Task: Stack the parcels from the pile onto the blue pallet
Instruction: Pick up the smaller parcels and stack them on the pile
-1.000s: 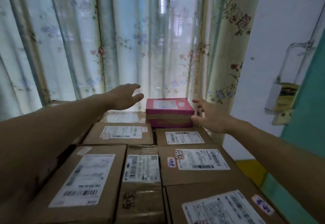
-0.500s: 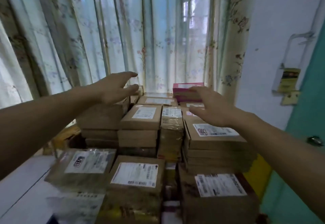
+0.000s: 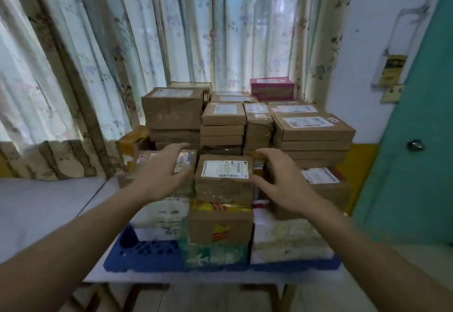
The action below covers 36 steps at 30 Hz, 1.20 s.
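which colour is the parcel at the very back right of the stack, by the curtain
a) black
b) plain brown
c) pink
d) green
c: the pink parcel sits on top at the back right, against the curtain, unlike the brown boxes before it.

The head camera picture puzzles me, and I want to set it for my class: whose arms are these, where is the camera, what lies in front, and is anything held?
There is no machine here. A person wears one wide-angle camera on the head, looking forward and down, so both arms reach into the picture from below. The left hand and the right hand are spread open on either side of a brown parcel with a white label. Neither plainly grips it; whether the fingers touch its sides I cannot tell. That parcel sits on top of other parcels stacked on a blue pallet, which rests on a pale table. Behind stands a taller pile of brown parcels, with a pink box at the back, in front of flowered curtains. A teal door is on the right.
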{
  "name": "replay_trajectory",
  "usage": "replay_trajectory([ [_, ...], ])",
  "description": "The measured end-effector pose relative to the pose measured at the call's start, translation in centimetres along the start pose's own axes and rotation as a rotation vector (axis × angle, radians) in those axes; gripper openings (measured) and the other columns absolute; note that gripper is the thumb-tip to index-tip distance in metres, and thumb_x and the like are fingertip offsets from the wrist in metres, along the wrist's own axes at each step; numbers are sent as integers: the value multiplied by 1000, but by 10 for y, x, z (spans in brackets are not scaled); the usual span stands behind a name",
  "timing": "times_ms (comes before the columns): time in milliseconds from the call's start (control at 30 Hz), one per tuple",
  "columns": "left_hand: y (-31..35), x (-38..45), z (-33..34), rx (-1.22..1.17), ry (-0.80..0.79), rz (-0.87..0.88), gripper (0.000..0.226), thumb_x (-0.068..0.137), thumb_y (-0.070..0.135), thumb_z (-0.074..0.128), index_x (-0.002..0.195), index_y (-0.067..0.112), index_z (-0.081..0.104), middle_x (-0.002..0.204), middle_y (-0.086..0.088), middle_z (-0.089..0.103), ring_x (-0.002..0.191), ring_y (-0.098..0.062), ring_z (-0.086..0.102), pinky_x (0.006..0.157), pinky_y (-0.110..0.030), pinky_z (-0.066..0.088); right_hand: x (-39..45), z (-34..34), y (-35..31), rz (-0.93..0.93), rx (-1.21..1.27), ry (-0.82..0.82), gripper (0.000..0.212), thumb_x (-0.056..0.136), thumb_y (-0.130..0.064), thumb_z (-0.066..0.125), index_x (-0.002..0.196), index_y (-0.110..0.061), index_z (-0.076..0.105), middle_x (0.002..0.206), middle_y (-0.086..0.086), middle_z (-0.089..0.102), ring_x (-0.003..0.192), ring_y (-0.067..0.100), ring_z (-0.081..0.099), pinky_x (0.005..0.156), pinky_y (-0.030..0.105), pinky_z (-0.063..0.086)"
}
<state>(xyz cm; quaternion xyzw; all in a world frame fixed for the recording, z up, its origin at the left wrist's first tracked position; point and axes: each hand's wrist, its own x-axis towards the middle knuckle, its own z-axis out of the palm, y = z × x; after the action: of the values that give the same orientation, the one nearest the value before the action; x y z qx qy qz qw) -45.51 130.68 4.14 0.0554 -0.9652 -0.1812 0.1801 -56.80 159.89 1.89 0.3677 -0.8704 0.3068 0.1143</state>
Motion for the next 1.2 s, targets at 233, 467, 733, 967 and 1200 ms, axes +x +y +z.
replay_trajectory([
  [233, -99, 4, 26, 284, -138, -140, 93, 87, 48, 69, 159, 39, 11, 169, 0, 11, 154, -31, 8, 120, -65, 19, 0, 104, -28, 124, -192, -117, 72, 98, -56, 56, 156, -46, 16, 170, -4, 5, 156, 32, -7, 121, 65, 19],
  [467, -127, 48, 33, 473, -343, -53, 114, 75, 75, 68, 153, 55, -13, 169, 10, -11, 155, -34, -9, 118, -73, 5, 32, 120, -13, 117, -336, -115, 60, 102, -49, 54, 155, -47, 25, 165, 0, 22, 152, 40, 9, 109, 62, 41],
  [733, -148, 61, 31, 466, -313, 12, 124, 70, 68, 79, 152, 55, -14, 169, 0, -9, 155, -34, -9, 117, -71, 7, 13, 135, -15, 85, -307, 105, 72, 90, -51, 70, 153, -36, 38, 164, 6, 32, 154, 38, 14, 115, 71, 21],
  [967, -166, 66, 17, 333, -310, 110, 114, 72, 56, 83, 153, 57, 2, 158, -2, 15, 147, -35, 14, 114, -63, 32, 14, 147, -44, 64, -302, 217, 58, 93, -47, 64, 146, -30, 48, 160, 8, 37, 156, 37, 12, 116, 72, 20],
  [1200, -201, 78, -34, 228, -403, 117, 99, 78, 68, 72, 156, 52, 13, 151, -5, 33, 135, -31, 38, 113, -50, 35, 43, 159, -82, 72, -306, 304, 45, 95, -38, 60, 137, -26, 52, 151, 10, 46, 153, 38, 22, 114, 69, 26],
])
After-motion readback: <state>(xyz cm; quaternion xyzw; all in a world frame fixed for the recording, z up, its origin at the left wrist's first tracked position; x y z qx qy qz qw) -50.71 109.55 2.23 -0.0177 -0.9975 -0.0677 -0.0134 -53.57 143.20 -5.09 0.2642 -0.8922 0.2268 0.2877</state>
